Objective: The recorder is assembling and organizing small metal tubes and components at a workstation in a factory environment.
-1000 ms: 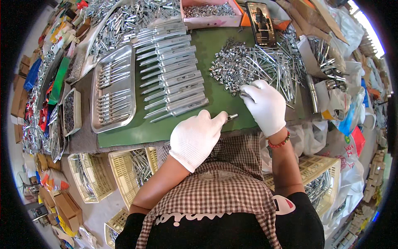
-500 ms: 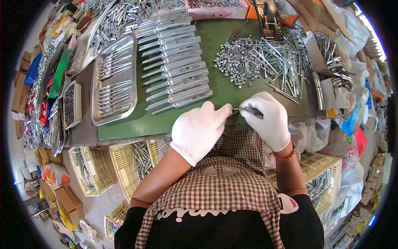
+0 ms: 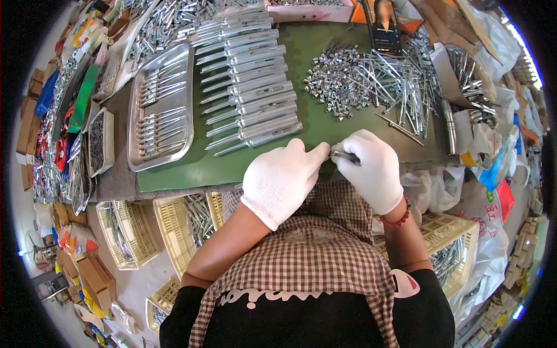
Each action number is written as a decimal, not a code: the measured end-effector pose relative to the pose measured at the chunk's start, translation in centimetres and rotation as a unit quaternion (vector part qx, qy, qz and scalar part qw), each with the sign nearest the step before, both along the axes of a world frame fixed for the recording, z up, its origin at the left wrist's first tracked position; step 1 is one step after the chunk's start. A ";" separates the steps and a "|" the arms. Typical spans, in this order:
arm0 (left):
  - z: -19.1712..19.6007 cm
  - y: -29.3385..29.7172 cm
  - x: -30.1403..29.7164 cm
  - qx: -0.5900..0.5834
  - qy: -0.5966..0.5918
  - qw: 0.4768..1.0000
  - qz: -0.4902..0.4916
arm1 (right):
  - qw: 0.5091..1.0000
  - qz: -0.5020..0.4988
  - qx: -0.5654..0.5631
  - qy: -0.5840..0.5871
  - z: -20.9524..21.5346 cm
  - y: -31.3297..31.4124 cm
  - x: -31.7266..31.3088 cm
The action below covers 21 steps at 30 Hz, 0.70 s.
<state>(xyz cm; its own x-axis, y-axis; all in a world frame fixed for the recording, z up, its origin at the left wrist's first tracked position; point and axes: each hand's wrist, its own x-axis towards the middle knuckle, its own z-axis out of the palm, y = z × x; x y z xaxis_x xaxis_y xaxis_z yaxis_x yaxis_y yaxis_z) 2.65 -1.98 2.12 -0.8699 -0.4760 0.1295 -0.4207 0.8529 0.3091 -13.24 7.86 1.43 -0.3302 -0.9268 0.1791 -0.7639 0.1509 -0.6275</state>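
Both my hands wear white knit gloves and meet at the table's front edge. My left hand [image 3: 284,182] is closed, with thumb and index fingertip pinched toward the right; what it holds is mostly hidden. A small bit of metal [image 3: 238,187] shows at that glove's left side. My right hand [image 3: 374,171] is closed around a short dark grey metal piece [image 3: 348,156], whose tip reaches my left fingertips. Beyond my hands lie a heap of small silver metal caps [image 3: 333,81], a pile of thin metal rods [image 3: 400,87] and a row of clear-sleeved metal tools [image 3: 261,113].
A steel tray [image 3: 188,136] with pointed metal parts stands at left on the green tabletop [image 3: 168,182]. A pink box [image 3: 313,14] and a dark printed card [image 3: 386,40] lie at the back. Cream plastic crates [image 3: 130,238] with metal parts stand below the table.
My fingertips have come closer together, covering the small metal part that showed between them. The dark metal piece is still in my right hand. The view has shifted slightly.
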 end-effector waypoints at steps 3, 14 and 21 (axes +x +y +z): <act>0.1 0.0 0.1 0.000 0.006 1.000 -0.008 | 0.999 -0.003 0.022 -0.034 0.2 -0.2 -0.2; -0.1 -0.1 -0.1 -0.043 -0.027 0.998 -0.025 | 0.811 -0.018 -0.121 -0.572 0.5 -1.3 -0.9; 0.7 0.0 -0.4 -0.014 -0.072 0.997 -0.035 | 0.675 0.004 -0.288 -0.679 -1.3 -4.2 1.2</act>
